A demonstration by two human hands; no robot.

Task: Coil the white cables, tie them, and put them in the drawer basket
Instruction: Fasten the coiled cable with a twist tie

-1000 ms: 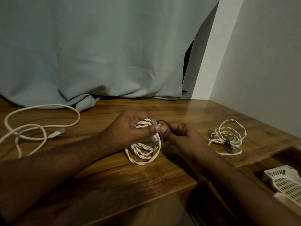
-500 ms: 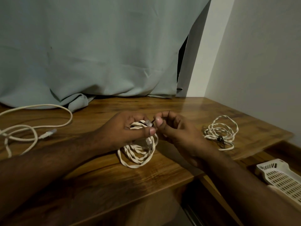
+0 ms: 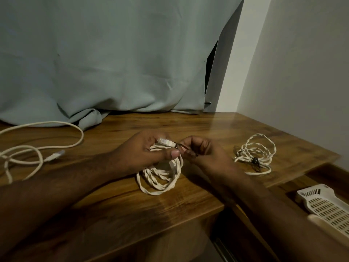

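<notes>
On wooden desk by curtain: left hand grips coiled cable; right hand pinches black tie.

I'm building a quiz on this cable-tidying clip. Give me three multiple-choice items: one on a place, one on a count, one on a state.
1. Where does the tied coil lie?
A. in the basket
B. on the desk, right of the hands
C. on the curtain

2. How many white cables show?
A. three
B. one
C. five

3. What state is the cable at far left in?
A. tied
B. loose, uncoiled
C. in the drawer

Answers: 1 B, it rests on the desk, outside the basket. 2 A, tied coil, held coil, loose cable. 3 B, it sprawls with no tie.
</notes>
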